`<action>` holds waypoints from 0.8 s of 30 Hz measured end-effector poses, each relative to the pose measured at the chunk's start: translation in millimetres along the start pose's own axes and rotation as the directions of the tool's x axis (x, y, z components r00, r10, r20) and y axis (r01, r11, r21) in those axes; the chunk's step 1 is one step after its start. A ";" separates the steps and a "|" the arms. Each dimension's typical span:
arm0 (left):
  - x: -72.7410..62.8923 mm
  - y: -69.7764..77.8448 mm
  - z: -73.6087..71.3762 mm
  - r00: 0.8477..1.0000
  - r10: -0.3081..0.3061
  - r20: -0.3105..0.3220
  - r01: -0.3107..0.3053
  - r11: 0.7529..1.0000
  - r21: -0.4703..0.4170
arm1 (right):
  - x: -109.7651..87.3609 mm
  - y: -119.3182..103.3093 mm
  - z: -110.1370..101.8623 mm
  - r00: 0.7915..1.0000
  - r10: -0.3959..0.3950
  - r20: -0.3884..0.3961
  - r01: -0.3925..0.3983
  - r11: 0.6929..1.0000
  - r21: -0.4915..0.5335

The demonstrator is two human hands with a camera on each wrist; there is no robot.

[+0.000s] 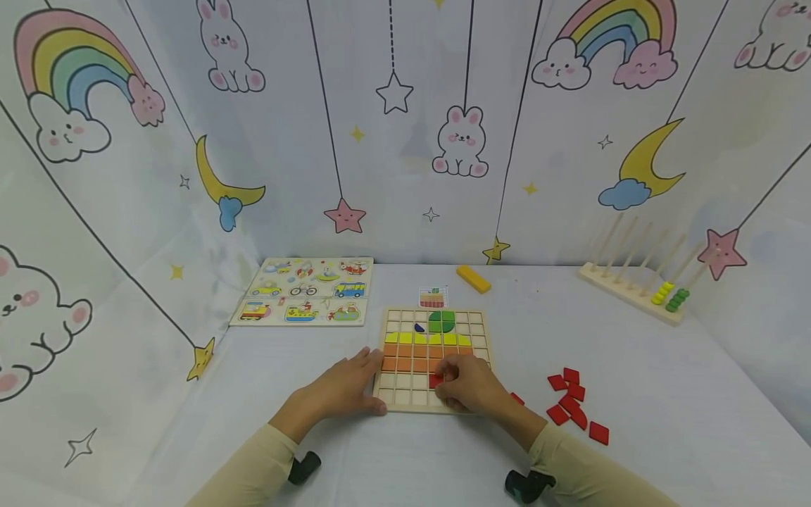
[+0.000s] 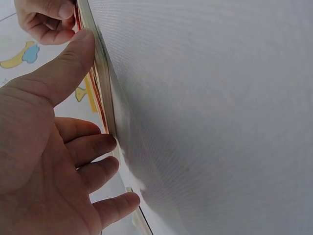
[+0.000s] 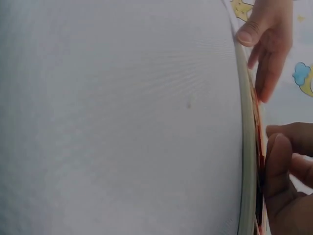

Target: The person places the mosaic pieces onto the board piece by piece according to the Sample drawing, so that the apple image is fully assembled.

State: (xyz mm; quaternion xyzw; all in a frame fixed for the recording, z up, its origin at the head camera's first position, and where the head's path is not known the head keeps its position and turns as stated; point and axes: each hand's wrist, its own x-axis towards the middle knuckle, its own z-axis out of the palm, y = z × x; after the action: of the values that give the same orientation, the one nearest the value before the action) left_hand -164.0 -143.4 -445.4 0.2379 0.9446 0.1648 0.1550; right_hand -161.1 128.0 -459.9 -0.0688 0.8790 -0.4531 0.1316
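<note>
A wooden grid board [image 1: 395, 396] lies flat on the table. Its cells hold rows of orange tiles [image 1: 405, 364], a row of yellow pieces [image 1: 420, 339], green pieces [image 1: 441, 322] and a small dark blue piece [image 1: 419, 328]. My left hand [image 1: 345, 386] rests against the board's left edge, thumb at the near corner and fingers extended. Over the lower right cells, my right hand [image 1: 467, 384] has curled fingers and thumb at a red tile [image 1: 435, 381], which they pinch. The fingers cover part of that tile and the cells around it.
Several loose red pieces [image 1: 558, 414] lie right of the board, one partly behind my right forearm. A picture card [image 1: 434, 297] and yellow block [image 1: 473, 279] sit beyond it. Farther back are a vehicle puzzle [image 1: 303, 290] at left and a pegged bead rack [image 1: 633, 294] at right.
</note>
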 end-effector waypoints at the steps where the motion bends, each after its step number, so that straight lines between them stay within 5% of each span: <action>1: -0.1 0.0 -0.2 1.000 -0.003 0.001 0.003 1.000 0.000 | 0.3 1.1 -1.9 1.000 -0.004 0.010 0.004 0.999 0.040; 5: 0.1 0.0 -0.6 1.000 -0.012 0.002 0.012 1.000 0.003 | -0.3 4.1 -20.3 0.999 -0.012 0.034 0.003 0.968 0.249; 9: 0.6 -0.8 -0.4 1.000 -0.009 0.006 0.009 1.000 0.002 | -9.4 8.7 -65.6 1.000 -0.001 0.025 -0.007 0.941 0.338; 12: 1.2 -0.5 -0.4 1.000 -0.004 0.008 0.004 1.000 0.002 | -20.6 24.0 -113.9 1.000 -0.005 0.030 -0.003 0.972 0.234; 15: 1.6 0.1 -0.3 1.000 -0.006 0.009 0.006 1.000 0.015 | -33.1 50.7 -160.4 0.999 -0.015 0.053 0.014 1.000 0.008; 19: 2.4 0.9 0.1 1.000 -0.008 0.016 0.007 1.000 0.020 | -51.2 91.0 -204.3 0.994 -0.018 0.105 0.043 0.969 -0.244; 24: 2.4 0.7 -0.8 1.000 -0.017 0.021 0.016 1.000 0.018 | -61.3 123.9 -220.2 0.978 -0.062 0.201 0.129 0.932 -0.339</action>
State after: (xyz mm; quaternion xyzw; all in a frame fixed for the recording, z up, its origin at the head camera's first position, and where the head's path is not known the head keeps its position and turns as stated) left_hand -166.1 -141.9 -445.0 0.2332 0.9463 0.1525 0.1641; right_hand -167.3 386.0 -428.4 -0.1762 0.9249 -0.2866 0.1769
